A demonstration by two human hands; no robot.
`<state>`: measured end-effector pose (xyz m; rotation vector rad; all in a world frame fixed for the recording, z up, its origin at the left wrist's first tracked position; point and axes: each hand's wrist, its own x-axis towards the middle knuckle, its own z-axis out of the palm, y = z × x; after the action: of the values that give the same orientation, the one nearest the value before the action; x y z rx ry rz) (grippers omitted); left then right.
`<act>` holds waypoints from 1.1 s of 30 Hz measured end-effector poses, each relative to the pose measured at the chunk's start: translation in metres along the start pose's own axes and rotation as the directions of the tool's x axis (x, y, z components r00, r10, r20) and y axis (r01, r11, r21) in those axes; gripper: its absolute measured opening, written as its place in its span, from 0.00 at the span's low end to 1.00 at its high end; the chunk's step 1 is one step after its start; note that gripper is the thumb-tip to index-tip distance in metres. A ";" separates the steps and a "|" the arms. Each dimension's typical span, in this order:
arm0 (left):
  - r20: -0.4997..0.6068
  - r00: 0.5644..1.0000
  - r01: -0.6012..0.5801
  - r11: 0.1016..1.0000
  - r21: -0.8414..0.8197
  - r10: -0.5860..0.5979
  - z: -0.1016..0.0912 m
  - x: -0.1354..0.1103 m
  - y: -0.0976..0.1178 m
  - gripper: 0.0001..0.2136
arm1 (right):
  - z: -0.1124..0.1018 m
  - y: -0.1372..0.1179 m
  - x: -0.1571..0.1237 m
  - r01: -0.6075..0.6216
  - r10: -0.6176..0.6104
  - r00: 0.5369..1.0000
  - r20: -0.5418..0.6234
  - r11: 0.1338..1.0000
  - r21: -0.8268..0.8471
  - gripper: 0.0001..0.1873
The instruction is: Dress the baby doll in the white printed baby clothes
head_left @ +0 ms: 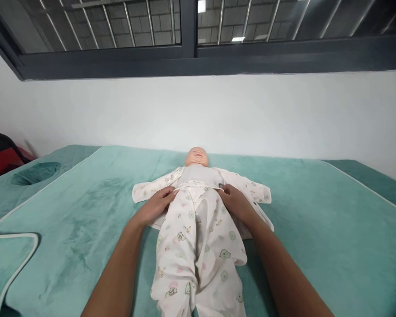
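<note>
A baby doll (197, 156) lies on its back on the green bed, head toward the wall. Its arms are spread in a white printed jacket (255, 192) that lies open over a plain light undershirt (198, 174). White baby trousers (176, 246) with small animal prints cover its lower body, the waistband up at the belly. My left hand (160, 202) pinches the waistband at the left side. At the opposite side my right hand (236, 202) grips the same waistband. Fingertips of both hands are partly hidden by cloth.
The padded bed (86, 211) has a face hole (36, 173) at its far left. A white cable (29, 251) curves over the left front. Behind the bed rises a white wall (152, 114) below a dark-framed window (188, 61). A red and black item (3, 156) stands at the left.
</note>
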<state>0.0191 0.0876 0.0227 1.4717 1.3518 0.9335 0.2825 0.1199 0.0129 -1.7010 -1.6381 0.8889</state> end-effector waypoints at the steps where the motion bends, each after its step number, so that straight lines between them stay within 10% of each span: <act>1: 0.033 0.999 0.023 1.000 -0.021 -0.022 -0.002 -0.002 0.001 0.19 | -0.001 -0.001 -0.002 -0.016 0.014 0.999 0.040 0.998 0.058 0.16; 10: 0.185 0.978 0.132 0.978 -0.162 -0.102 -0.006 -0.009 -0.004 0.10 | -0.020 0.006 -0.012 -0.088 -0.075 0.930 0.360 0.905 0.416 0.23; 18: 0.108 0.992 0.090 0.975 -0.203 -0.069 -0.008 -0.010 -0.010 0.08 | -0.028 0.015 -0.013 0.113 -0.224 0.937 0.267 0.920 0.375 0.20; 26: 0.220 0.975 0.077 0.982 -0.175 -0.038 -0.007 -0.023 -0.003 0.13 | -0.035 0.013 -0.022 0.077 -0.231 0.839 0.493 0.946 0.314 0.09; 33: 0.196 0.980 0.058 0.990 -0.129 -0.032 -0.009 -0.020 -0.009 0.11 | -0.031 0.018 -0.021 -0.058 -0.162 0.885 0.437 0.892 0.448 0.12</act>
<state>0.0053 0.0691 0.0178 1.3854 1.1540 0.8134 0.3179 0.0990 0.0180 -1.1647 -1.5851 1.6056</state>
